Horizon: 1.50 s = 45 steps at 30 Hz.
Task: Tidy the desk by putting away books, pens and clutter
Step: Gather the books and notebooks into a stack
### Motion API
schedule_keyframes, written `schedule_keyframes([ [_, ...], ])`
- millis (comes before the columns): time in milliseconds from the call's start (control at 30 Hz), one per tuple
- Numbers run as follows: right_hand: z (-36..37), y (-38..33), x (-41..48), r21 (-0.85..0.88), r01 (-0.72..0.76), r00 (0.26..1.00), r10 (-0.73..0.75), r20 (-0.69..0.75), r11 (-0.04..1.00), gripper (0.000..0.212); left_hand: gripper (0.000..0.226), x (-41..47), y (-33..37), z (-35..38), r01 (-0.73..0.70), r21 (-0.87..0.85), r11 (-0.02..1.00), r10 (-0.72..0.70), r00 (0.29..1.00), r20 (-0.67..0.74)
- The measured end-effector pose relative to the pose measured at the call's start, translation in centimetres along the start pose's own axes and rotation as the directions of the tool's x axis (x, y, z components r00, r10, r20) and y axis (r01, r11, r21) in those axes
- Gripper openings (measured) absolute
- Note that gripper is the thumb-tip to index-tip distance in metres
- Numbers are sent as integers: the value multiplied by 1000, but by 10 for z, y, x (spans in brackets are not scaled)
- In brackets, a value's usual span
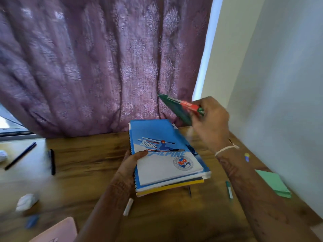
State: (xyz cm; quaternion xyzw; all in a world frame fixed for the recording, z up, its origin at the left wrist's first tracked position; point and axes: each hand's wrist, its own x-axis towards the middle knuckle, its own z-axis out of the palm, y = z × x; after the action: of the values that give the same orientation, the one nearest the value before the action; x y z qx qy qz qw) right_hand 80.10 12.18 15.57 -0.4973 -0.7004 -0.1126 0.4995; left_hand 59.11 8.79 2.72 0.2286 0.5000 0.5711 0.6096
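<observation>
Pink item, lower left, unidentified. Left hand grips stacked notebooks, frame centre, over worktop. Right hand pinches green booklet, centre right. Step: gathering books; next, add booklet to stack. Pens, crumpled paper remain.

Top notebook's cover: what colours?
Blue and white top notebook, skier picture, seen from the head camera.
</observation>
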Motion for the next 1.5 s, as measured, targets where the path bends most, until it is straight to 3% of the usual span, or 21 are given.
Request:
schedule_keyframes([
  [67, 5, -33, -18, -38, 173, 985, -172, 34, 984, 15, 49, -8, 3, -5, -10, -14, 1000, 10, 1000, 21],
  [200, 28, -90, -70, -158, 488, 873, -475, 111, 859, 37, 47, -23, 10, -21, -31, -80, 996, 37, 996, 81],
  [300, 41, -127, -117, -233, 582, 810, -532, 246, 779, 40, 53, -36, 13, -44, 7, -105, 994, 8, 990, 138],
  [367, 43, -149, -142, -192, 564, 813, -498, 304, 803, 38, 40, -40, 12, -63, 37, -119, 992, -20, 990, 140],
  [467, 41, -169, -161, -66, 458, 832, -401, 384, 887, 45, 40, -47, 13, -88, 53, -144, 988, -30, 987, 159],
  [600, 17, -178, -165, 181, 223, 791, -286, 541, 958, 61, 40, -66, 11, -102, -10, -105, 994, 30, 981, 194],
  [667, 6, -173, -161, 150, 96, 822, -163, 545, 984, 62, 37, -75, 8, -106, 4, -85, 996, 15, 975, 220],
  [767, -4, -139, -155, -37, -197, 853, 190, 486, 980, 52, 28, -85, 0, -110, 117, -125, 985, -77, 956, 284],
  [833, -12, -108, -158, -124, -465, 729, 459, 507, 876, 49, 42, -86, -7, -112, 183, -108, 977, -139, 935, 327],
  [867, -17, -97, -162, -68, -675, 586, 589, 557, 735, 53, 55, -86, -10, -112, 221, -80, 972, -177, 913, 367],
  [933, -28, -82, -172, 94, -959, 255, 674, 694, 266, 55, 73, -88, -19, -107, 269, -40, 962, -226, 872, 434],
  [967, -34, -76, -178, 122, -988, 156, 651, 743, 97, 54, 82, -89, -22, -102, 286, -27, 958, -242, 853, 462],
  [1000, -41, -70, -185, 132, -991, 114, 632, 766, 19, 54, 82, -92, -25, -98, 321, -15, 947, -272, 827, 492],
  [1033, -46, -64, -193, 152, -988, 111, 629, 769, -13, 54, 67, -96, -30, -94, 357, -22, 934, -297, 806, 512],
  [1067, -52, -59, -200, 184, -983, 125, 633, 764, -28, 51, 50, -101, -33, -89, 389, -16, 921, -328, 796, 509],
  [1133, -62, -49, -212, 249, -967, 154, 660, 735, -51, 43, 44, -105, -44, -81, 403, 20, 915, -368, 814, 450],
  [1367, -75, -21, -233, 268, -958, 129, 690, 712, -98, 54, 79, -114, -70, -60, 436, 27, 900, -411, 825, 388],
  [1500, -73, -12, -233, 232, -965, 105, 637, 764, -119, 52, 52, -120, -69, -56, 278, 130, 952, -303, 919, 253],
])
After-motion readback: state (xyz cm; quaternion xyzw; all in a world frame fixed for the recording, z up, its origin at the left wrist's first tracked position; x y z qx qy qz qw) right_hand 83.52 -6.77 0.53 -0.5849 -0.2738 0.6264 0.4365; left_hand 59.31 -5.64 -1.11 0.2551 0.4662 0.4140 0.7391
